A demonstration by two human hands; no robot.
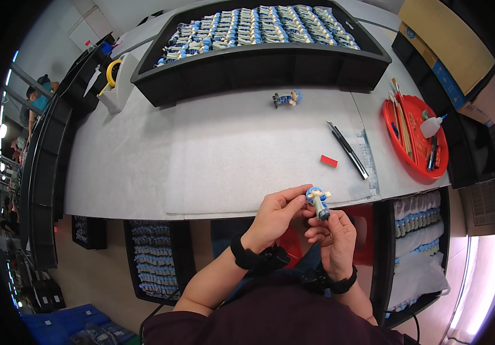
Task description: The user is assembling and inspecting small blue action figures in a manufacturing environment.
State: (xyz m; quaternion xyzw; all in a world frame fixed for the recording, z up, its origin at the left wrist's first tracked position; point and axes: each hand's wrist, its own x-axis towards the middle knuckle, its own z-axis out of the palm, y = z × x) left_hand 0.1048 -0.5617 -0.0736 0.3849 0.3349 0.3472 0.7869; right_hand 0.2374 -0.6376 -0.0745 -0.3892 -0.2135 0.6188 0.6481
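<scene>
Just off the table's front edge, a small blue and white figurine [319, 202] is held between both my hands. My left hand [279, 211] pinches it at the blue head end. Fingers of my right hand [336, 233] grip its dark base. A second figurine [286, 99] lies on its side on the white work sheet, near the black tray. On the same sheet are a small red strip [329, 161] and a black craft knife [348, 150].
A big black tray [259, 69] of figurine rows stands at the back. Right is a red basin [413, 167] with brushes and a small bottle [431, 126]; left, a tape dispenser [118, 86]. Filled crates [185, 259] sit below table height, beside a cardboard box [448, 40] higher up.
</scene>
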